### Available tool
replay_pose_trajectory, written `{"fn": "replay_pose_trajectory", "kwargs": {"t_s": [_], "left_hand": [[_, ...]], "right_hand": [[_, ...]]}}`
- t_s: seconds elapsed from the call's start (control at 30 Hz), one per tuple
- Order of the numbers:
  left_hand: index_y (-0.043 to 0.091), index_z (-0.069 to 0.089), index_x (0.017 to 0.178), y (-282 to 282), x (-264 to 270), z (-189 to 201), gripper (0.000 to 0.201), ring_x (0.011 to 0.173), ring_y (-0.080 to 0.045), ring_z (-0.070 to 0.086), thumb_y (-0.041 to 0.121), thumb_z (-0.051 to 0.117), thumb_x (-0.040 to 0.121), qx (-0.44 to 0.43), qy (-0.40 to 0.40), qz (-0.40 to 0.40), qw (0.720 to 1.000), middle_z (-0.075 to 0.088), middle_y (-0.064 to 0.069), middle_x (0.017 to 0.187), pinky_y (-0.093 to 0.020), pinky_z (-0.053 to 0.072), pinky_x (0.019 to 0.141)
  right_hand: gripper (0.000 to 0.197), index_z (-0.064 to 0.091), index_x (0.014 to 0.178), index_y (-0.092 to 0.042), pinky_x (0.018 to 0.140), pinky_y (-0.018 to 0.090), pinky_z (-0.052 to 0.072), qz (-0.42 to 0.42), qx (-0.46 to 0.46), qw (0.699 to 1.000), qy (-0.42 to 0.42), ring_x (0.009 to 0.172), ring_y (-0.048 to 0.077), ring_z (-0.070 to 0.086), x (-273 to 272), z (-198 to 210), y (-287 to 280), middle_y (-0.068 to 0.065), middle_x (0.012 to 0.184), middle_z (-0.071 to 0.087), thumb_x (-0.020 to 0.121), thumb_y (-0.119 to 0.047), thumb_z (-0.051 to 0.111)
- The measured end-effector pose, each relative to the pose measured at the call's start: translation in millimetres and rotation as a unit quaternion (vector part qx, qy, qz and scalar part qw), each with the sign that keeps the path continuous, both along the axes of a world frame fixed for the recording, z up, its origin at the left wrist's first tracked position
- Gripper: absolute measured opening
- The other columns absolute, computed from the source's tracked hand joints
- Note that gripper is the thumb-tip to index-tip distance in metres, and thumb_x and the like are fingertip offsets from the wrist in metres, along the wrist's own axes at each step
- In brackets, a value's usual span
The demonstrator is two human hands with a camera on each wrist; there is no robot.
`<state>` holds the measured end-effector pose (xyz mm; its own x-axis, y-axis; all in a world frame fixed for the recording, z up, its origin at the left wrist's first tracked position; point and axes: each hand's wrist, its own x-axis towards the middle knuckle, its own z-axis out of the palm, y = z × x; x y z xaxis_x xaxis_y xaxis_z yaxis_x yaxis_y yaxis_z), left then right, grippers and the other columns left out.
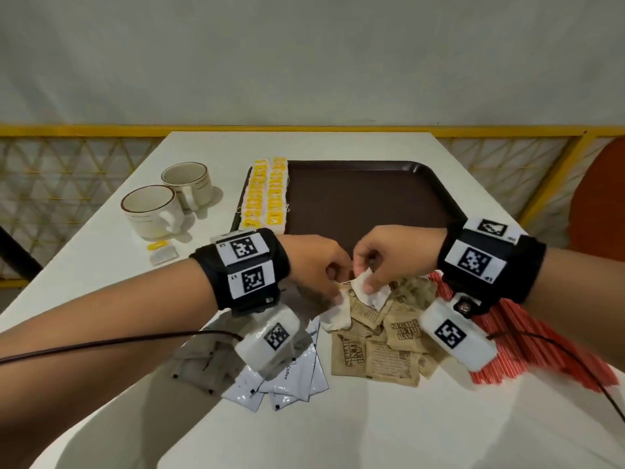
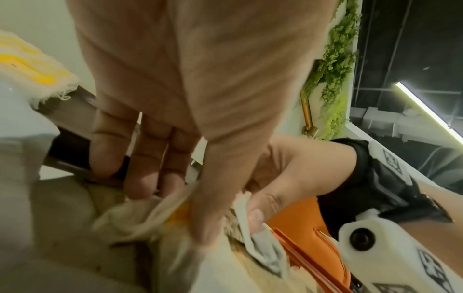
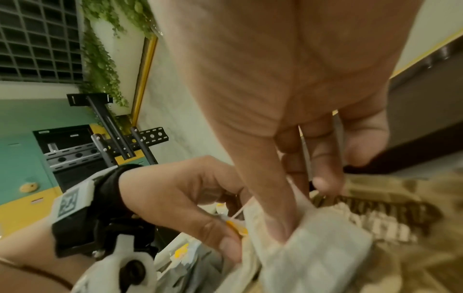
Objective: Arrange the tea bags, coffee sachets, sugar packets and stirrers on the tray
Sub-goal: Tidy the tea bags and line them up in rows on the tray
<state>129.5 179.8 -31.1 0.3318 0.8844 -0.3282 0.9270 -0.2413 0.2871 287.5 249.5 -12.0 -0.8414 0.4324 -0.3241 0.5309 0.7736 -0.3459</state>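
Two mugs (image 1: 162,204) flank the tray (image 1: 372,194); left hand (image 1: 314,265) and right hand (image 1: 389,255) pinch tea bags (image 1: 368,292).

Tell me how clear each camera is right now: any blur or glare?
Head view: sharp, evenly lit, wide-angle bending at the edges, soft shadows beside the mugs. Left wrist view: motion-blurred around the tea bag, with ceiling-light glare. Right wrist view: sugar packets smeared; left hand fairly clear.
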Motion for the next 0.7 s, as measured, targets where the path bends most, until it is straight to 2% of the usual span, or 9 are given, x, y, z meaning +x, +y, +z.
{"fn": "replay_pose_trajectory", "kwargs": {"t_s": [0.07,0.13,0.23,0.3,0.37,0.43,0.53,0.6,0.7], "left_hand": [[0.02,0.061,0.09,-1.8,-3.4,3.6,0.013,0.076,-0.012,0.054,0.032,0.064,0.087,0.023,-0.003,0.013,1.0,0.058,0.006,0.084,-0.025,0.044,0.068],[0.015,0.065,0.089,-3.9,-13.4,10.3,0.015,0.073,-0.011,0.056,0.029,0.061,0.091,0.037,-0.042,0.036,0.998,0.062,0.005,0.082,-0.022,0.042,0.067],[0.018,0.069,0.085,-10.4,-31.3,23.8,0.013,0.068,-0.004,0.058,0.026,0.061,0.091,0.062,-0.122,0.083,0.987,0.064,0.007,0.075,-0.015,0.044,0.064],[0.017,0.069,0.085,-13.7,-42.9,32.7,0.01,0.061,0.003,0.056,0.022,0.063,0.09,0.085,-0.169,0.127,0.974,0.062,0.011,0.068,-0.01,0.042,0.06],[0.015,0.069,0.087,-13.9,-56.4,40.5,0.005,0.062,0.002,0.058,0.018,0.067,0.087,0.113,-0.207,0.18,0.955,0.066,0.008,0.071,-0.015,0.047,0.063],[0.017,0.066,0.084,-11.0,-71.6,44.3,0.003,0.06,0.0,0.06,0.015,0.068,0.086,0.134,-0.226,0.228,0.938,0.067,0.002,0.071,-0.019,0.048,0.063],[0.013,0.064,0.088,-2.3,-90.5,42.0,0.004,0.059,-0.001,0.061,0.016,0.065,0.089,0.134,-0.169,0.276,0.937,0.067,-0.002,0.074,-0.018,0.047,0.063],[0.01,0.064,0.096,3.3,-97.3,37.1,0.011,0.066,-0.006,0.059,0.02,0.064,0.09,0.116,-0.09,0.273,0.951,0.065,0.002,0.075,-0.018,0.044,0.065],[0.01,0.063,0.106,9.7,-100.5,31.1,0.022,0.077,-0.013,0.055,0.025,0.061,0.091,0.077,-0.011,0.244,0.967,0.056,0.01,0.075,-0.026,0.044,0.078]], "right_hand": [[0.012,0.068,0.088,-0.016,0.054,0.006,0.039,-0.008,-0.019,1.0,0.017,0.056,-0.011,0.052,4.9,3.0,0.8,-0.015,0.067,0.057,0.08,-0.022,0.075],[0.01,0.068,0.085,-0.013,0.056,0.01,0.042,-0.022,-0.078,0.996,0.049,0.057,-0.003,0.056,11.1,10.6,2.3,-0.011,0.067,0.064,0.081,-0.019,0.075],[0.01,0.066,0.088,-0.008,0.059,0.024,0.049,-0.057,-0.171,0.977,0.118,0.063,0.015,0.062,15.6,21.1,5.4,0.004,0.073,0.069,0.082,-0.011,0.073],[0.011,0.065,0.09,-0.011,0.055,0.024,0.05,-0.079,-0.189,0.964,0.169,0.06,0.015,0.063,10.6,23.6,5.9,0.005,0.073,0.068,0.083,-0.006,0.07],[0.016,0.065,0.092,-0.013,0.053,0.022,0.053,-0.11,-0.195,0.946,0.233,0.059,0.015,0.064,-0.1,24.2,6.6,0.004,0.074,0.068,0.084,0.0,0.066],[0.013,0.065,0.09,-0.011,0.061,0.025,0.058,-0.132,-0.212,0.927,0.28,0.067,0.018,0.067,-14.6,25.6,6.4,0.005,0.075,0.07,0.087,0.001,0.064],[0.006,0.066,0.085,-0.005,0.077,0.03,0.057,-0.141,-0.225,0.919,0.29,0.074,0.015,0.069,-36.6,28.9,6.5,0.011,0.081,0.072,0.089,-0.009,0.064],[0.013,0.067,0.084,-0.004,0.071,0.022,0.058,-0.134,-0.173,0.937,0.271,0.071,0.009,0.068,-50.1,29.4,9.8,0.01,0.081,0.072,0.088,-0.017,0.067],[0.012,0.068,0.091,-0.011,0.06,0.013,0.047,-0.082,-0.04,0.975,0.204,0.066,0.002,0.061,-66.4,28.8,17.3,0.004,0.088,0.068,0.081,-0.011,0.073]]}}
